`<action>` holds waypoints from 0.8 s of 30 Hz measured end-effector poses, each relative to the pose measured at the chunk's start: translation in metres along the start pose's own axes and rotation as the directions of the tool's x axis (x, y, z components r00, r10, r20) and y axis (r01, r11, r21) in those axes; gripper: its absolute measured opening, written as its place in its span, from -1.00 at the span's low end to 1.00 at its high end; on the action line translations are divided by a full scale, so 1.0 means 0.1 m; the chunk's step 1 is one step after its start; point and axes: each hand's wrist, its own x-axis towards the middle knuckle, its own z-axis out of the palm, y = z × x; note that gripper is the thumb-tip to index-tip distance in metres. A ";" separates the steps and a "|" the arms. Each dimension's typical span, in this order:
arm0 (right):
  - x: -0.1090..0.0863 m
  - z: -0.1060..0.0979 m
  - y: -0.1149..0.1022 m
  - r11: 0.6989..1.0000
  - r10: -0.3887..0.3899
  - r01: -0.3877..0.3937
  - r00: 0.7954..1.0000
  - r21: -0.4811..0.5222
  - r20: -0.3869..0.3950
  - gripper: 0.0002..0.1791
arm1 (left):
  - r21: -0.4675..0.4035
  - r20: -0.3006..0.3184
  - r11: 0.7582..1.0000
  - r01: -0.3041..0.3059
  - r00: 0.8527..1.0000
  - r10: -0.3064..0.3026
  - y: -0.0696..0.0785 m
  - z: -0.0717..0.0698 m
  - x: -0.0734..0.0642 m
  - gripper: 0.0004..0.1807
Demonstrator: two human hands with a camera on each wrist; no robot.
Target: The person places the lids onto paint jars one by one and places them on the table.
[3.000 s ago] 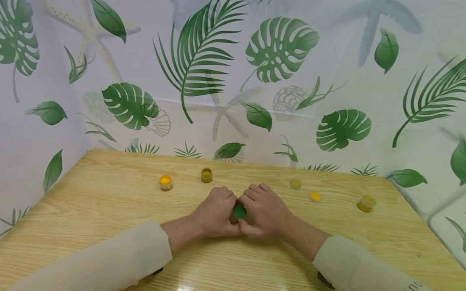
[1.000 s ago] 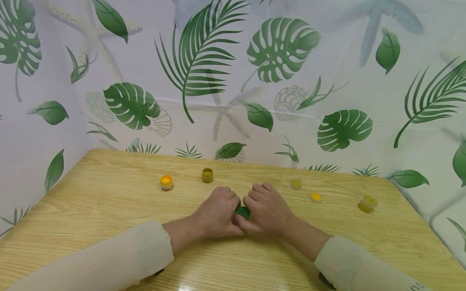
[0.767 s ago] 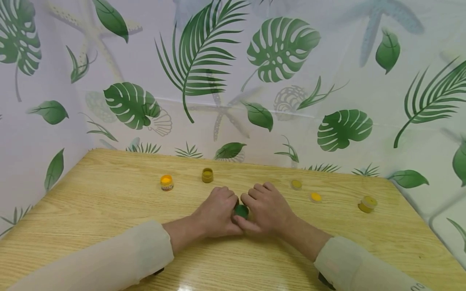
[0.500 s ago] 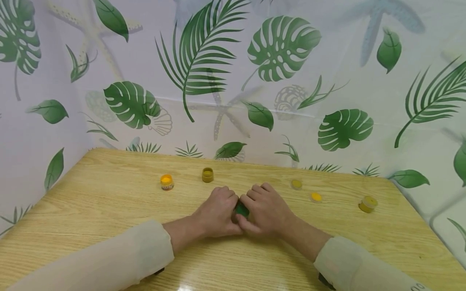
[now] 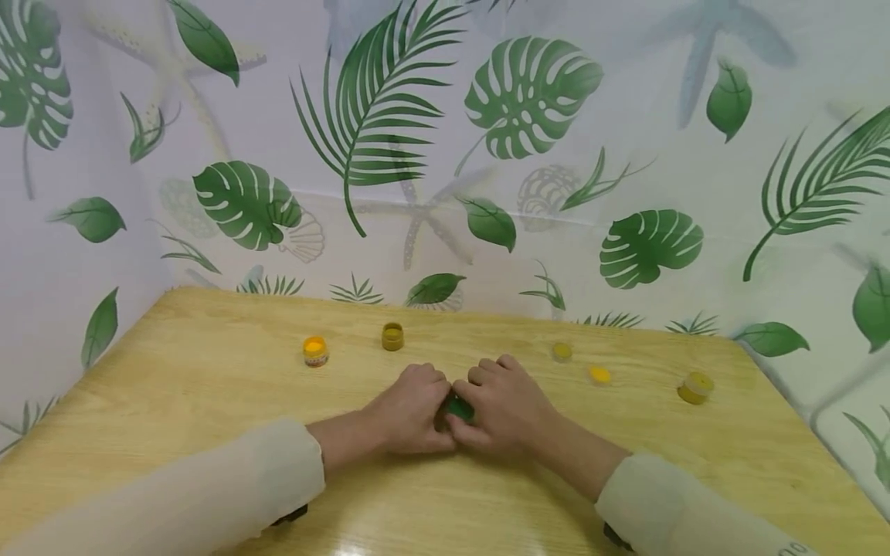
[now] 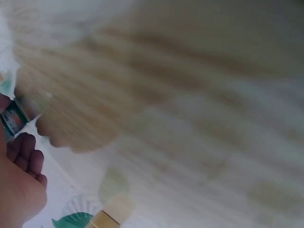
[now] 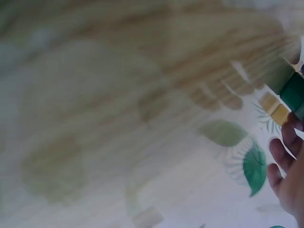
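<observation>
Both hands meet over the front middle of the table around a small green paint jar point(image 5: 460, 409). My left hand point(image 5: 412, 411) grips it from the left with curled fingers. From the other side my right hand point(image 5: 506, 409) holds it, the thumb lying across its near side. Most of the jar is hidden by the hands in the head view. Part of the green jar point(image 6: 13, 118), with a printed label, shows at the edge of the left wrist view. In the right wrist view the jar's dark green side point(image 7: 293, 90) is visible above the fingers.
Behind the hands stand an orange paint jar point(image 5: 315, 350) and an ochre jar point(image 5: 392, 337), both uncovered. To the right lie an ochre lid point(image 5: 562, 352), a yellow-orange lid point(image 5: 599, 375) and another ochre jar point(image 5: 695, 388). A leaf-printed cloth point(image 5: 431, 208) hangs behind the wooden table point(image 5: 229, 363).
Both hands stay around the green jar in about the same place. The jar turns and tilts slightly between them, showing more or less of its green top. The head view shifts a little.
</observation>
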 end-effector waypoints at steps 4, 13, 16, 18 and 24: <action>-0.02 -0.01 0.01 1.000 0.019 -0.018 1.000 -0.023 0.024 -0.75 | -0.062 0.021 0.998 0.002 1.000 -0.001 -0.08 -0.03 -0.11 -0.75; -0.20 -0.07 0.20 0.996 0.051 -0.046 0.997 -0.081 0.062 -0.86 | -0.115 0.032 0.981 0.157 0.987 -0.155 -0.36 -0.25 -0.47 -0.72; -0.31 -0.10 0.31 0.994 0.060 -0.054 0.996 -0.100 0.059 -0.87 | -0.105 0.006 0.974 0.200 0.980 -0.200 -0.47 -0.30 -0.60 -0.73; -0.40 -0.12 0.39 0.991 0.076 -0.069 0.995 -0.112 0.059 -0.88 | -0.093 -0.024 0.974 0.206 0.978 -0.209 -0.53 -0.33 -0.66 -0.73; -0.67 -0.22 0.60 0.982 0.133 -0.118 0.987 -0.145 0.092 -0.89 | -0.056 -0.141 0.984 0.170 0.974 -0.176 -0.71 -0.38 -0.84 -0.75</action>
